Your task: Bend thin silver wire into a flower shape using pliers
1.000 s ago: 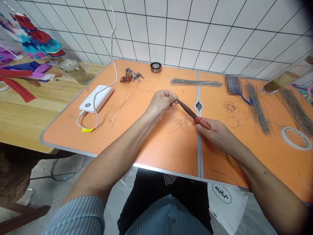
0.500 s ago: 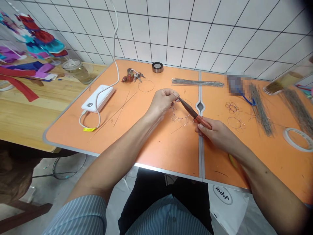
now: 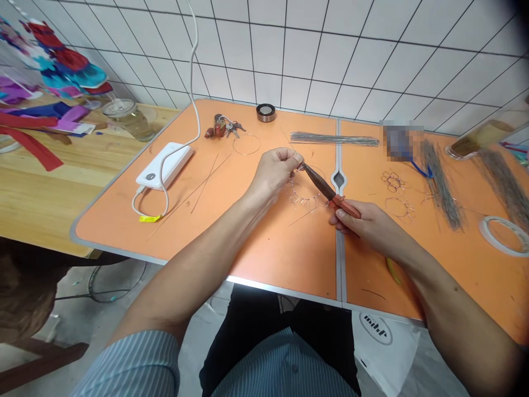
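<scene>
Over the middle of the orange table [image 3: 264,253], my left hand [image 3: 275,171] pinches a thin wire ring [image 3: 305,199] with small loops along its edge. My right hand [image 3: 357,218] is wrapped round the red handles of long-nosed pliers [image 3: 320,181]. The pliers' dark jaws point up and left, their tips at the wire beside my left fingertips. Exactly what the tips grip is too small to tell. Two more shaped wire pieces, a flower-like one [image 3: 393,181] and a looped ring [image 3: 399,207], lie to the right.
Behind my hands lies a bundle of straight wires [image 3: 334,139]. Left are a white power bank [image 3: 163,165] with a cable, keys [image 3: 233,128] and a plain wire ring [image 3: 247,144]. More wire [image 3: 442,184], a tape roll [image 3: 504,236] and a glass [image 3: 467,146] are right.
A thin wire end now shows above my left fingertips. The pliers and both hands have hardly moved; the view has shifted very slightly.
</scene>
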`<state>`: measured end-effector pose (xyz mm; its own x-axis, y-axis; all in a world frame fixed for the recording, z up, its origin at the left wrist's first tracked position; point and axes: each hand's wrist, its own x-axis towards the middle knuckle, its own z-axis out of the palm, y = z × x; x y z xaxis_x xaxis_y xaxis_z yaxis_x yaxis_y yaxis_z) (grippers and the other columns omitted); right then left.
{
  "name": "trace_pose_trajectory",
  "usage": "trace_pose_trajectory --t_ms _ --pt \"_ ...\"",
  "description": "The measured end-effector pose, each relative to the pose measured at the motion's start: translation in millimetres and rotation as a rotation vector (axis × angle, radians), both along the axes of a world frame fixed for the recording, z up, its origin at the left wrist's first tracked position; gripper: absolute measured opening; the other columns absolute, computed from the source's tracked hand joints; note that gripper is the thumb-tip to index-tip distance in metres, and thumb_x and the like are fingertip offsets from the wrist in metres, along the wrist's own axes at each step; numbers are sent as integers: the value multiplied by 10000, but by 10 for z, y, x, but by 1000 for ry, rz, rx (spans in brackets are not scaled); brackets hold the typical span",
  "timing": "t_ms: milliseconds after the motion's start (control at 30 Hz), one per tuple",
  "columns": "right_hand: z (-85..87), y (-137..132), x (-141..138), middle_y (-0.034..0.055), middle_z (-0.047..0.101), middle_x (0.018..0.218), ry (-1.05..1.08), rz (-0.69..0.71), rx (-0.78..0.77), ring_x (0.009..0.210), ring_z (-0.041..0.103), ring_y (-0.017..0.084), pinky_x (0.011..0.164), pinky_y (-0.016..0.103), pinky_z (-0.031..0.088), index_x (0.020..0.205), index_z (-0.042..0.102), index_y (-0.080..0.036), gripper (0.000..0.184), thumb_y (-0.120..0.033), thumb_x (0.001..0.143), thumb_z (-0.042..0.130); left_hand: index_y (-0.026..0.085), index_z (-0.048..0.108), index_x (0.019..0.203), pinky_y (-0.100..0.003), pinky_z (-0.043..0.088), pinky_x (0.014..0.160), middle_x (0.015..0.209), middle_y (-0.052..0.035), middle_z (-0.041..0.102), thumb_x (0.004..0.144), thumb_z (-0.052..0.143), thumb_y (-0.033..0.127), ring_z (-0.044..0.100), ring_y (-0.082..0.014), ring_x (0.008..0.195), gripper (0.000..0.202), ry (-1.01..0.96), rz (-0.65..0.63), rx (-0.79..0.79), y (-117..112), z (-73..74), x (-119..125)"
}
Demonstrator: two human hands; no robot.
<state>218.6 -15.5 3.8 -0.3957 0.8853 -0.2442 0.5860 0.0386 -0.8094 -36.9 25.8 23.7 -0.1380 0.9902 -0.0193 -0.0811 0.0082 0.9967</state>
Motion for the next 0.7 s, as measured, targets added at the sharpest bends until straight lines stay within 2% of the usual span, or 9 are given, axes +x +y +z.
trace_pose_trajectory --t_ms 167,333,567,700 --pt "33 -10 -10 95 775 1022 28 5 -32 819 694 214 781 365 603 1068 717 -212 358 -558 1024 631 171 663 682 -244 354 572 697 -7 630 897 676 143 471 -98 608 217 10 4 2 9 -9 -1" --pt "67 -32 -36 104 770 1051 76 -19 -79 853 705 214 804 365 611 1073 717 -205 406 -600 988 689 177 662 689 -249 364 575 714 -9 644 905 679 164 477 -102 612 218 18 2 8 5 -10 1" --pt "92 -38 -47 88 739 974 78 -27 -95 803 678 203 770 355 590 1004 707 -201 375 -574 972 711 169 661 679 -242 350 562 710 -12 641 909 680 144 469 -98 610 232 -16 0 12 0 -13 1" --pt "92 -41 -43 59 698 903 78 -10 -81 754 625 188 710 332 532 986 680 -206 353 -559 988 683 165 668 670 -237 353 554 692 -11 630 915 670 134 468 -93 596 247 -19 -11 0 11 -29 2"
